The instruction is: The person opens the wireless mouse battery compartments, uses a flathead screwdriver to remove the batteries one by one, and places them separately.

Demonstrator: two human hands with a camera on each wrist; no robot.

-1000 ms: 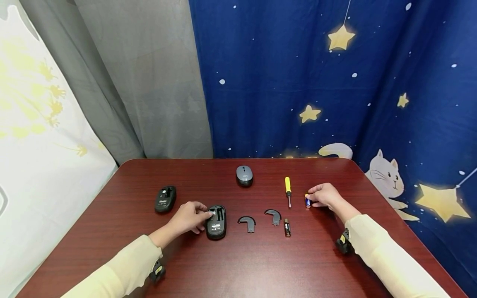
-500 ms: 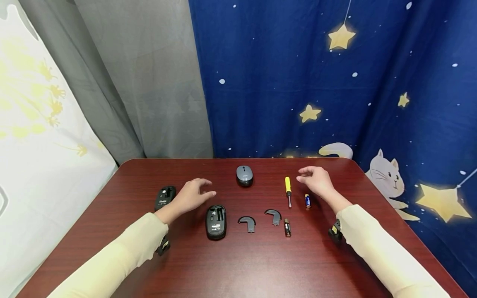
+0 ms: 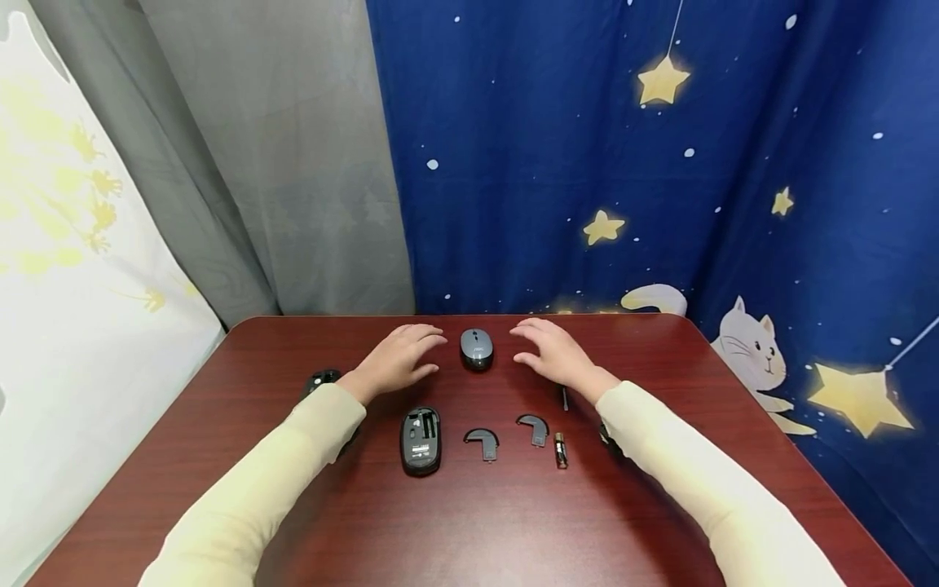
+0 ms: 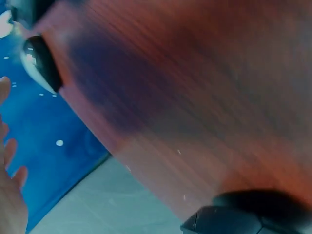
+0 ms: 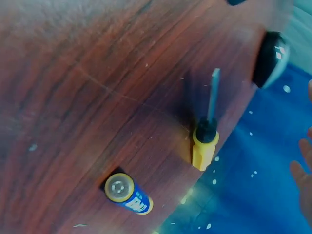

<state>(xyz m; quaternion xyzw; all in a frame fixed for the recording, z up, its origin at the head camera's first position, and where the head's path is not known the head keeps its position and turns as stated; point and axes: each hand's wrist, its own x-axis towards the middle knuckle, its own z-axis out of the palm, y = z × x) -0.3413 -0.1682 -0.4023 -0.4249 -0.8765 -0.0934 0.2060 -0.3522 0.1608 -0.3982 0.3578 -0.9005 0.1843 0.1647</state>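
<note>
A grey and black computer mouse [image 3: 477,349] sits upright near the table's far edge, between my two hands. My left hand [image 3: 399,356] hovers just left of it, fingers spread and bent loosely, holding nothing. On its other side my right hand [image 3: 557,355] reaches in with relaxed fingers, also holding nothing. Under the right hand lies a screwdriver, its yellow handle [image 5: 203,152] showing in the right wrist view. A blue and gold battery [image 5: 127,192], hidden by the right arm in the head view, lies close to it.
An upturned black mouse [image 3: 421,442] with its battery slot uncovered lies nearer me. Beside it are two dark battery covers [image 3: 484,443] and a black and copper battery [image 3: 561,450]. Another upturned mouse [image 3: 323,379] is partly behind my left sleeve. Curtains hang beyond the table [image 3: 469,530].
My left hand has left the upturned mouse and my right hand has let go of the blue battery. Both have moved forward and inward toward the grey mouse.
</note>
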